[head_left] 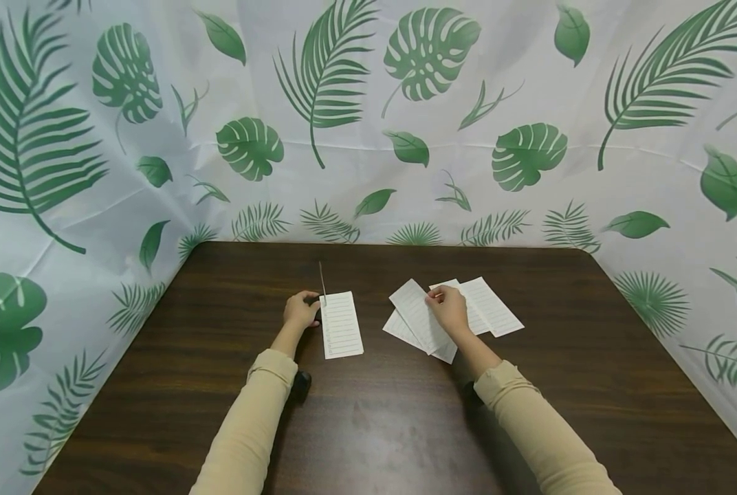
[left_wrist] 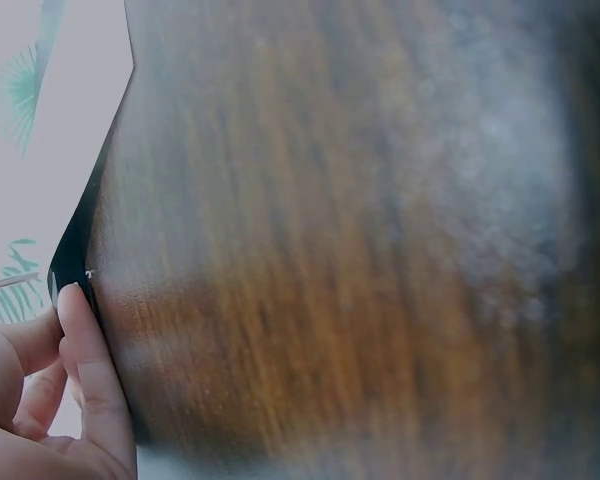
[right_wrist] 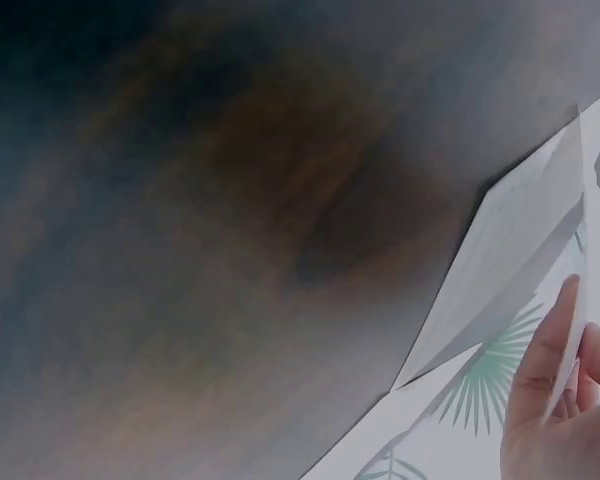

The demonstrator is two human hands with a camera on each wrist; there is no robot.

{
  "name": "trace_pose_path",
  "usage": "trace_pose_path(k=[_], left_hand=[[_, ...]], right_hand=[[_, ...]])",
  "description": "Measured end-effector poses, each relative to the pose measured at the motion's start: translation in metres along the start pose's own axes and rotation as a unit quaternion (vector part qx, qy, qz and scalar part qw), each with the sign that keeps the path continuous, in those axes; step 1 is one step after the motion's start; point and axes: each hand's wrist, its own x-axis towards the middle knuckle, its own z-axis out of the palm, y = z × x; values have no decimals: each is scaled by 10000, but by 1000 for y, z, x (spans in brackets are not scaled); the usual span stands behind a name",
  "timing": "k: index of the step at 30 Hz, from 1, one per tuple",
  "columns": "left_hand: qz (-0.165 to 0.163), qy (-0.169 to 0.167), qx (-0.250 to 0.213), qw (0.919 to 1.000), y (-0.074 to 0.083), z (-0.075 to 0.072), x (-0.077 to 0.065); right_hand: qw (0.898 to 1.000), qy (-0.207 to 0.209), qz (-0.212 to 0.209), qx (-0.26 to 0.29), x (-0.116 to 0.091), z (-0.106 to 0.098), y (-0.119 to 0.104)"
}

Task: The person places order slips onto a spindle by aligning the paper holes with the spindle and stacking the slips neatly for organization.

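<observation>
A white lined sheet or thin stack (head_left: 342, 326) lies left of centre on the table, with small marks down its left edge. At its upper left corner my left hand (head_left: 300, 311) pinches a small black object (left_wrist: 72, 245) of unclear kind, mostly hidden behind the fingers. A thin rod-like piece (head_left: 322, 278) sticks up beside that corner. Right of centre, several lined sheets (head_left: 495, 309) lie fanned and overlapping. Above them my right hand (head_left: 450, 309) pinches the edge of one lined sheet (head_left: 414, 309) between thumb and fingers; in the right wrist view that sheet (right_wrist: 572, 365) appears edge-on.
The dark wood-grain table (head_left: 368, 426) extends around both hands, shiny near its front. White fabric with green leaf prints (head_left: 356, 103) hangs behind it and along both sides. Dark wrist gear (head_left: 302, 385) shows under the left cuff.
</observation>
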Motion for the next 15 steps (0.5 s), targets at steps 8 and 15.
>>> trace_pose_path(k=[8, 15], left_hand=[[-2, 12, -220, 9998, -57, 34, 48], [-219, -148, -446, 9987, 46, -30, -44]], right_hand=[[9981, 345, -208, 464, 59, 61, 158], [9956, 82, 380, 856, 54, 50, 133]])
